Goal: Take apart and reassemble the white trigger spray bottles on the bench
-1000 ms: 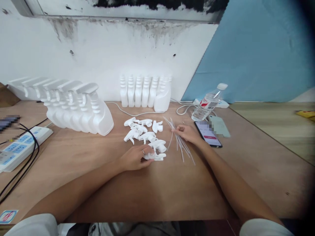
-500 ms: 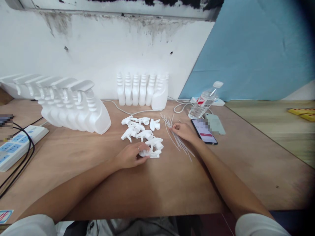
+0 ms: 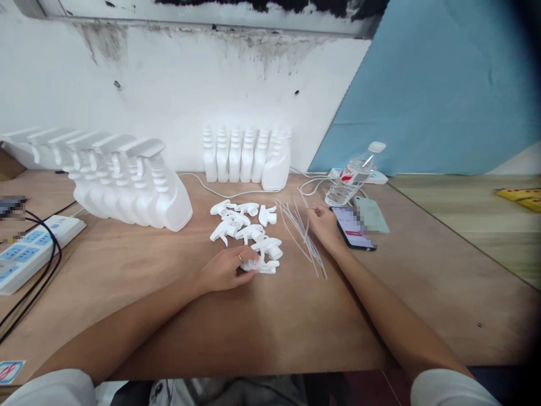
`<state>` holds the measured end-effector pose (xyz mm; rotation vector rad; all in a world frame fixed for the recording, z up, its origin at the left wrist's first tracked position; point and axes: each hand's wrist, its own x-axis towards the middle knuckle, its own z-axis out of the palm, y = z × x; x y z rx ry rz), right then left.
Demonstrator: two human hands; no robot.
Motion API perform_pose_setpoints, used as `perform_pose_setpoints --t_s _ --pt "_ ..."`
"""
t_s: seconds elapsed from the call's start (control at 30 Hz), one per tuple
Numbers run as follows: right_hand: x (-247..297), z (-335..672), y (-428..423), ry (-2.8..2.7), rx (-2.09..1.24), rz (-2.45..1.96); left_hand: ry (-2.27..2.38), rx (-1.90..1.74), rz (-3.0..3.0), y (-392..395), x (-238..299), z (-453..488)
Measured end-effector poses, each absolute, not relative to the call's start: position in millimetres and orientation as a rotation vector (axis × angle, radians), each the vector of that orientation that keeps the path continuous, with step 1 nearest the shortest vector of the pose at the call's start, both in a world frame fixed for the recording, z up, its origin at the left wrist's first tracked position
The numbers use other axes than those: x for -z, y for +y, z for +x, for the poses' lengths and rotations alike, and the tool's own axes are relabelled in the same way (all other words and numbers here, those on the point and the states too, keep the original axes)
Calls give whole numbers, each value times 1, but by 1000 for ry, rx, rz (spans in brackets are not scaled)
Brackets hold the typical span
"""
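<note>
My left hand [image 3: 230,267] is closed around a white trigger spray head [image 3: 267,267] at the near end of a loose group. Its fingers partly cover that head. Several more trigger spray heads [image 3: 249,232] lie just beyond, on their sides and touching one another. To their right, thin white plastic tubes [image 3: 305,239] are spread in a loose, crossing bunch. My right hand [image 3: 324,224] is at the bunch's right edge, thumb and fingertips pinched together on a thin tube. The fingertips are small in view, so the grip itself shows poorly.
White spray bottles [image 3: 234,155] stand in a row against the wall. Bottles with spray heads fitted [image 3: 169,194] stand at left, behind a power strip [image 3: 36,248] and black cables. A phone [image 3: 353,228], a pale green phone-like slab [image 3: 372,214] and a water bottle [image 3: 350,177] are at right.
My right hand has moved right, away from the middle of the tubes toward the phone. Some tubes have shifted and spread. My left hand remains on the spray head.
</note>
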<state>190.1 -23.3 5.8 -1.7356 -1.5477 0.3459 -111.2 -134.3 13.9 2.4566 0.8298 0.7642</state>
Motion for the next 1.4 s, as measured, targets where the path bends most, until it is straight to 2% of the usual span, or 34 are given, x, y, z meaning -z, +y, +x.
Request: perform_pose_setpoints --t_s 0.1,0.23,0.37,0.57,0.77,1.4 --pt "-16 187 -27 -1465 -494 -1604 844 -752 2450 -135 -15 -111" --pt "-32 164 -42 -1272 -950 -1199 861 -738 2434 -135 -16 -111" --pt "-44 129 -66 -1267 -1245 -892 860 -746 2422 -135 -15 -111" --pt "-46 100 -92 -1243 -1518 -625 965 -742 2332 -135 -11 -110" --pt "-44 92 -100 -1306 -1591 -549 910 -758 2364 -134 -11 -110" --pt "-43 96 -100 -1487 -1450 -525 871 -791 2366 -133 -13 -111"
